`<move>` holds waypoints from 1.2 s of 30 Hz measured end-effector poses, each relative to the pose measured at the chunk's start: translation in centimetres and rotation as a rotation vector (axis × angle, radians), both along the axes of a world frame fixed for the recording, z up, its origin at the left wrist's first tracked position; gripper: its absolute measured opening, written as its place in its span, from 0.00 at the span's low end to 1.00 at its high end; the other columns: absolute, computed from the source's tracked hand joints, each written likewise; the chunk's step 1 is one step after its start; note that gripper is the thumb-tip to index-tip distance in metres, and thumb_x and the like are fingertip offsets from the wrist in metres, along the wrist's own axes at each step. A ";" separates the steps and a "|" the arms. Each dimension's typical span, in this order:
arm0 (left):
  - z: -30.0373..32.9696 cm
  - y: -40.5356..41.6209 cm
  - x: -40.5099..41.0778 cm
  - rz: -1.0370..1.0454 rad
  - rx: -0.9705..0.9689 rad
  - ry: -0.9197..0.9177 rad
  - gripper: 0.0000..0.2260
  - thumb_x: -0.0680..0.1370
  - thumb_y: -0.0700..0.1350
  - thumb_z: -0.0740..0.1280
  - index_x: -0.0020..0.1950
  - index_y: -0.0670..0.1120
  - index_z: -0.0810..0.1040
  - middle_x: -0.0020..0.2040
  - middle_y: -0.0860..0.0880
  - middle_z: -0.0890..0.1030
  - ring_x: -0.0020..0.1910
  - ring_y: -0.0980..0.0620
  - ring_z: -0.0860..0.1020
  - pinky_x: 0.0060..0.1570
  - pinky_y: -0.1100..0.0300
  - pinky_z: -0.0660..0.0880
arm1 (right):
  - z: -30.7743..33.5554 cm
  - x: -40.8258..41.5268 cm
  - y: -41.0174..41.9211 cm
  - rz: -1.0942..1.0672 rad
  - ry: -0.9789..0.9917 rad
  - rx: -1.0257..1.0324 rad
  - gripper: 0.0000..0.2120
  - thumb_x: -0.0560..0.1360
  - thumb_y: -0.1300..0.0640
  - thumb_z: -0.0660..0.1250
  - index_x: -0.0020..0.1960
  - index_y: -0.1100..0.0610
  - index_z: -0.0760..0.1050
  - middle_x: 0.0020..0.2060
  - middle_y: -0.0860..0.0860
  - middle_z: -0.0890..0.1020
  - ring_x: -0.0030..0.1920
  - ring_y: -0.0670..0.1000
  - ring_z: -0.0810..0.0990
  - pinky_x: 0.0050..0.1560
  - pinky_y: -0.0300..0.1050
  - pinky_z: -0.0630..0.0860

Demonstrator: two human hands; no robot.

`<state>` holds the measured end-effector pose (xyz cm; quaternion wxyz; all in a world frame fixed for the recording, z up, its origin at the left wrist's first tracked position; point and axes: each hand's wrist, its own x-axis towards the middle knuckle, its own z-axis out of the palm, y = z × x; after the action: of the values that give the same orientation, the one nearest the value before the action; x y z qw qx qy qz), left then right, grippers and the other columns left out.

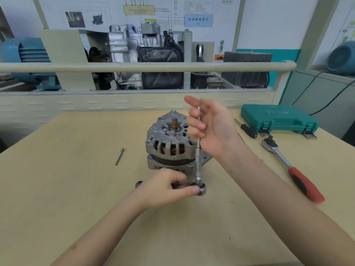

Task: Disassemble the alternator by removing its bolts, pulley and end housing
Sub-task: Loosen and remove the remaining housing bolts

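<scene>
The grey alternator stands on the table with its bare shaft pointing up and no pulley on it. In front of it my left hand grips the handle of a small ratchet, whose extension bar rises straight up beside the housing. A thin long bolt sticks out of the top of the bar. My right hand has its fingers curled round this bolt, with the index finger stretched out above. One loose long bolt lies on the table to the left.
A large ratchet with a red handle lies at the right. Behind it are a black-handled tool and a shut green tool case. A railing and a display engine stand beyond the table's far edge.
</scene>
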<state>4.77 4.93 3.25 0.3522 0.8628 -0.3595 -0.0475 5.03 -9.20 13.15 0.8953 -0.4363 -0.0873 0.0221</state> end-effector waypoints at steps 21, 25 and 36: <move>0.2 -4.7 -2.8 0.300 -0.547 0.081 0.12 0.74 0.56 0.55 0.31 0.56 0.67 0.24 0.55 0.67 0.25 0.53 0.65 0.29 0.53 0.64 | -2.7 -0.9 0.4 -0.267 0.079 0.236 0.21 0.80 0.53 0.53 0.28 0.55 0.63 0.18 0.45 0.60 0.18 0.43 0.55 0.17 0.35 0.52; 0.5 -5.2 -2.9 0.383 -0.558 0.051 0.15 0.74 0.57 0.54 0.34 0.48 0.65 0.24 0.55 0.68 0.26 0.52 0.65 0.30 0.50 0.65 | -2.4 -0.6 0.9 -0.309 0.059 0.215 0.20 0.80 0.54 0.53 0.29 0.55 0.63 0.18 0.45 0.60 0.18 0.43 0.55 0.16 0.34 0.53; 1.6 -5.2 -3.6 0.275 -0.716 0.126 0.14 0.80 0.44 0.57 0.35 0.44 0.68 0.21 0.54 0.63 0.19 0.56 0.61 0.19 0.60 0.60 | -1.2 -0.7 -0.4 -0.118 -0.037 0.017 0.19 0.82 0.55 0.49 0.33 0.56 0.62 0.19 0.45 0.61 0.18 0.43 0.56 0.18 0.34 0.53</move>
<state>1.16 -0.32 4.90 0.6554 0.7208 -0.2122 0.0758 4.33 -9.59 11.92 0.8969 -0.4335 -0.0779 -0.0396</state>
